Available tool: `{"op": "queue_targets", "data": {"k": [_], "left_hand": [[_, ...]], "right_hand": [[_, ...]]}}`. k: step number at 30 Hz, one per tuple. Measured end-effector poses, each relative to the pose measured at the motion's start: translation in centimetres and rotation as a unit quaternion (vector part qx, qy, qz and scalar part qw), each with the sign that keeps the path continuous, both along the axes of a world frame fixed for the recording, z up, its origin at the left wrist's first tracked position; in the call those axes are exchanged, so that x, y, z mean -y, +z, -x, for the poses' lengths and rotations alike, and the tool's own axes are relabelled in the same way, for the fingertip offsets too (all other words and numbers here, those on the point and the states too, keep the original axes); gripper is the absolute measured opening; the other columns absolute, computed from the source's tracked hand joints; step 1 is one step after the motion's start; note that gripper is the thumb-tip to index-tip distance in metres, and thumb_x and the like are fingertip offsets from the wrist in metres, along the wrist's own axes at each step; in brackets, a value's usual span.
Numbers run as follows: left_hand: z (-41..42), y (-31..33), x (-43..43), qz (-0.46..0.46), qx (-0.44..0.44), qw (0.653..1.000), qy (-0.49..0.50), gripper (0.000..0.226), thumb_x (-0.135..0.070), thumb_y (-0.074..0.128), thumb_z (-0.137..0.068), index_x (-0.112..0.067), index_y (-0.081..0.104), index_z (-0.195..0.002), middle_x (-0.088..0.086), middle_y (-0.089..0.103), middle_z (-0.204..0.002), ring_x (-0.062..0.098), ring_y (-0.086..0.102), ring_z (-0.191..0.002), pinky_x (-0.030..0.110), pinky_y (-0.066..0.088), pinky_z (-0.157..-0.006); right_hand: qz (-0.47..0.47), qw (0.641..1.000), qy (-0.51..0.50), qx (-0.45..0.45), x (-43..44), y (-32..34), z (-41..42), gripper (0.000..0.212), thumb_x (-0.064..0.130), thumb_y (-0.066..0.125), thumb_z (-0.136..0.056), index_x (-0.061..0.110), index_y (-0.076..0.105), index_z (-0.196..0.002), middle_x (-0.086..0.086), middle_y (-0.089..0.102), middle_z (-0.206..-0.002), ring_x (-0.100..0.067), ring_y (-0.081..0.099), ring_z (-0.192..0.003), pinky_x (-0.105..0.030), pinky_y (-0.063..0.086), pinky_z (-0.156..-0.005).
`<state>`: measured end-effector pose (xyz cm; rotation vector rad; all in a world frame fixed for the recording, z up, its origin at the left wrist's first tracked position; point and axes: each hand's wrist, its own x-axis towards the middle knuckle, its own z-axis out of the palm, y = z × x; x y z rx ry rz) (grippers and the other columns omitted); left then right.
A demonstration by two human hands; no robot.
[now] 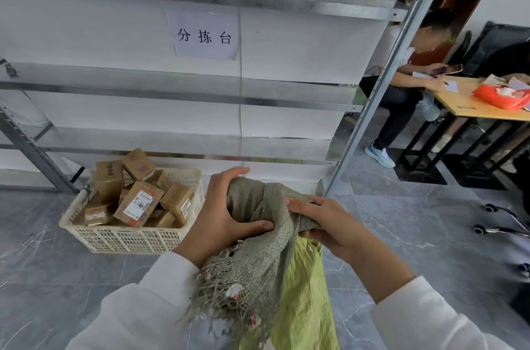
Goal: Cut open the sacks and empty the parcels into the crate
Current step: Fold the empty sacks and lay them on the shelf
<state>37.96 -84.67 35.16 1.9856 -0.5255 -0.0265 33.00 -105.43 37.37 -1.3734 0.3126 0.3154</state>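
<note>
A grey-green woven sack hangs bunched and limp between my hands, its frayed cut edge trailing down near my left sleeve. My left hand grips the sack's left fold, thumb pressed into the cloth. My right hand holds the twisted right end, fingers lying over it. To the left on the floor stands a white slatted plastic crate heaped with several brown cardboard parcels bearing white labels. No knife or cutter is in view.
Metal shelving with a paper sign fills the wall behind the crate; its slanted upright stands just right of my hands. A seated person writes at a wooden table at the right. Chair castors lie on the grey tiled floor.
</note>
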Motion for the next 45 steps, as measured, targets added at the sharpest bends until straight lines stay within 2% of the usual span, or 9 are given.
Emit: {"op": "queue_targets", "data": {"k": [4,8,13,17,21,26,33,39,45], "left_hand": [[-0.1,-0.9,0.7,-0.05,-0.015,0.996,0.078,0.066,-0.056,0.083,-0.05,-0.032,0.052,-0.104,-0.013,0.051,-0.099,-0.008,0.05,-0.09,0.007,0.036,-0.067],[-0.6,-0.8,0.7,-0.029,-0.105,0.99,0.094,0.042,-0.043,0.08,-0.056,-0.02,0.06,-0.085,-0.002,0.068,-0.078,0.017,0.064,-0.075,0.03,0.05,-0.065],[-1.2,0.6,0.1,-0.064,-0.16,0.985,0.031,0.058,-0.06,0.07,-0.048,-0.009,0.066,-0.075,0.002,0.068,-0.073,0.014,0.061,-0.067,0.032,0.049,-0.067],[-0.5,0.6,0.3,0.002,-0.183,0.983,0.034,0.052,-0.061,0.072,-0.067,-0.033,0.054,-0.107,-0.013,0.064,-0.097,-0.003,0.062,-0.083,0.009,0.046,-0.065],[0.4,0.4,0.6,0.042,-0.182,0.982,-0.019,0.089,-0.077,0.074,-0.044,-0.048,0.034,-0.118,-0.028,0.054,-0.107,-0.024,0.054,-0.09,-0.001,0.043,-0.068],[0.5,-1.5,1.8,0.022,-0.105,0.994,0.021,0.116,-0.065,0.085,-0.035,-0.035,0.029,-0.132,-0.021,0.053,-0.12,-0.008,0.051,-0.11,0.021,0.041,-0.095],[0.0,-1.9,4.0,0.059,-0.066,0.989,0.119,0.068,-0.06,0.085,-0.041,-0.061,0.048,-0.098,-0.04,0.06,-0.095,-0.021,0.057,-0.087,0.001,0.044,-0.066],[-1.0,-2.1,6.5,0.05,-0.106,0.979,0.164,0.042,-0.02,0.089,-0.061,-0.04,0.058,-0.082,-0.042,0.062,-0.069,-0.024,0.057,-0.068,-0.003,0.041,-0.055],[-2.6,-0.8,9.5,0.071,-0.174,0.963,0.191,0.012,-0.015,0.078,-0.077,-0.007,0.072,-0.085,-0.006,0.072,-0.07,-0.006,0.064,-0.054,0.007,0.044,-0.044]], "right_hand": [[-0.019,0.996,-0.079,0.035,-1.4,-1.1,0.9,0.091,0.039,0.094,-0.049,0.024,0.048,-0.126,-0.009,0.066,-0.116,-0.023,0.068,-0.101,-0.038,0.055,-0.091],[0.153,0.983,-0.017,0.103,-1.7,-2.3,1.6,0.101,0.038,0.095,-0.047,0.038,0.033,-0.128,0.002,0.053,-0.127,-0.012,0.057,-0.114,-0.038,0.053,-0.094],[0.209,0.97,0.008,0.126,-0.4,-3.2,1.8,0.085,0.044,0.094,-0.047,0.033,0.045,-0.116,0.007,0.063,-0.113,0.0,0.061,-0.101,-0.024,0.056,-0.08],[0.221,0.965,-0.031,0.141,0.5,-3.2,1.6,0.069,0.048,0.093,-0.042,0.036,0.054,-0.097,0.01,0.073,-0.092,-0.005,0.07,-0.083,-0.021,0.056,-0.065],[0.164,0.972,-0.094,0.138,1.4,-3.2,1.3,0.065,0.045,0.092,-0.044,0.024,0.066,-0.099,0.01,0.075,-0.091,-0.006,0.071,-0.084,-0.015,0.054,-0.064],[0.128,0.979,-0.092,0.132,1.8,-2.9,1.3,0.046,0.039,0.086,-0.058,0.017,0.07,-0.096,0.003,0.076,-0.084,-0.012,0.072,-0.076,-0.018,0.054,-0.062],[0.007,0.992,-0.102,0.072,4.2,-3.9,0.6,0.056,0.045,0.086,-0.054,0.006,0.071,-0.092,-0.007,0.069,-0.082,-0.021,0.064,-0.073,-0.027,0.049,-0.074],[0.052,0.988,-0.123,0.076,6.6,-3.5,-1.6,0.086,0.055,0.081,-0.045,0.018,0.053,-0.118,-0.012,0.071,-0.088,-0.022,0.071,-0.075,-0.033,0.059,-0.068],[0.133,0.976,-0.105,0.139,9.8,-2.5,-3.9,0.065,0.064,0.072,-0.054,0.029,0.054,-0.106,0.011,0.063,-0.057,0.0,0.056,-0.048,-0.012,0.044,-0.046]]}}
